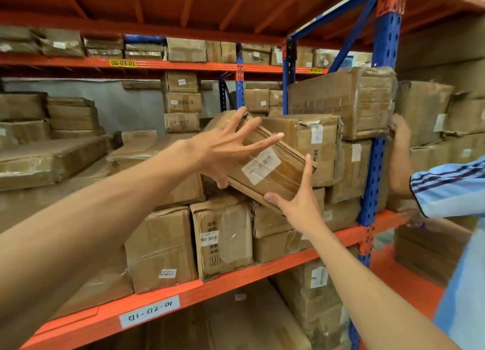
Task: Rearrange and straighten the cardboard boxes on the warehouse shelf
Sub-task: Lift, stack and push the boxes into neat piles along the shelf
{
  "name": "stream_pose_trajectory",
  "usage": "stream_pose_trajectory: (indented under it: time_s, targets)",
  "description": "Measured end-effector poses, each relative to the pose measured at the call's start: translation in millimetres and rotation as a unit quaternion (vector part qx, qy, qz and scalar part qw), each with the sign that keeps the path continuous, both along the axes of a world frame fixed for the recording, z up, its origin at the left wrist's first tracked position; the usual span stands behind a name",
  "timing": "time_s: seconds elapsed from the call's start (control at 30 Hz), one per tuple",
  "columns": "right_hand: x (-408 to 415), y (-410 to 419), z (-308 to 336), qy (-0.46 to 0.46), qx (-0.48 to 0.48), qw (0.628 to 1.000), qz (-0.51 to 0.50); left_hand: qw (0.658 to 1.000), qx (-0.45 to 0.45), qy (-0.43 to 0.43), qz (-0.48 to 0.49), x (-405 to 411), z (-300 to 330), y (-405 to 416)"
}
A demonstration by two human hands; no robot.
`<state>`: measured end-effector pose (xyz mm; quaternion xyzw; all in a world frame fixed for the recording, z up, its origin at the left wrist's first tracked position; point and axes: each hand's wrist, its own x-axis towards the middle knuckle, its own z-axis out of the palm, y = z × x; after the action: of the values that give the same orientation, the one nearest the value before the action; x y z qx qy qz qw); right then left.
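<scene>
A flat cardboard box (265,166) with a white label lies tilted across the stacked boxes on the middle shelf. My left hand (225,150) rests on its upper left part with fingers spread over the top face and far corner. My right hand (301,200) presses against its lower right edge, thumb under the edge and fingers up along the side. Behind the tilted box sits a squarer box (315,139) with torn tape. Below stand upright boxes (223,236) along the orange shelf beam (236,278).
A large taped box (349,100) leans against the blue upright (378,150). Another person in a striped blue shirt (451,187) stands at the right, hands on boxes of the neighbouring bay. Flat cartons (52,158) lie at the left.
</scene>
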<state>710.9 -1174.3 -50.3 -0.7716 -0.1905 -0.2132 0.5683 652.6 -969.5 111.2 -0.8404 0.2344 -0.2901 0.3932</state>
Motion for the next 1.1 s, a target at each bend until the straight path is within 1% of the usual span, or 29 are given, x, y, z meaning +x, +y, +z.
stream_pose_trajectory:
  time_s: [0.1, 0.2, 0.27, 0.4, 0.5, 0.57, 0.67, 0.73, 0.8, 0.87, 0.93, 1.1]
  targets:
    - [-0.9, 26.9, -6.3, 0.018, 0.090, 0.994, 0.052, 0.997, 0.055, 0.041, 0.037, 13.8, 29.7, -11.6]
    - [6.2, 41.8, -8.6, 0.032, 0.164, 0.984, 0.054, 0.986, 0.127, 0.051, 0.092, 28.1, 48.4, -27.6]
    - [13.3, 47.3, -3.3, 0.048, 0.193, 0.979, 0.054, 0.977, 0.154, 0.065, 0.132, 34.8, 58.8, -37.7]
    - [22.3, 76.5, -1.3, 0.111, 0.265, 0.956, 0.059, 0.957, 0.195, 0.081, 0.197, 42.8, 74.3, -60.5]
    - [23.6, 114.6, -8.8, 0.143, 0.302, 0.938, 0.096, 0.939, 0.249, 0.085, 0.223, 49.3, 71.0, -57.7]
    - [22.4, 142.1, -15.7, 0.158, 0.301, 0.935, 0.101, 0.926, 0.286, 0.081, 0.232, 51.6, 63.5, -41.3]
    - [23.1, 164.2, -18.8, 0.172, 0.254, 0.950, 0.052, 0.923, 0.298, 0.075, 0.231, 55.0, 63.2, -13.0]
    - [29.8, 161.5, -16.8, 0.188, 0.216, 0.957, 0.037, 0.929, 0.269, 0.097, 0.235, 62.3, 66.1, -6.6]
    - [36.2, 152.7, -16.2, 0.210, 0.178, 0.960, 0.048, 0.934, 0.239, 0.119, 0.238, 71.4, 65.0, -10.8]
    - [39.7, 149.3, -18.1, 0.222, 0.142, 0.963, 0.062, 0.936, 0.227, 0.131, 0.236, 78.6, 60.3, -13.1]
    - [39.4, 152.2, -19.0, 0.228, 0.126, 0.963, 0.073, 0.937, 0.218, 0.136, 0.235, 81.0, 55.3, -5.3]
    - [38.5, 157.0, -12.5, 0.230, 0.108, 0.963, 0.084, 0.952, 0.157, 0.156, 0.212, 74.1, 56.1, 29.1]
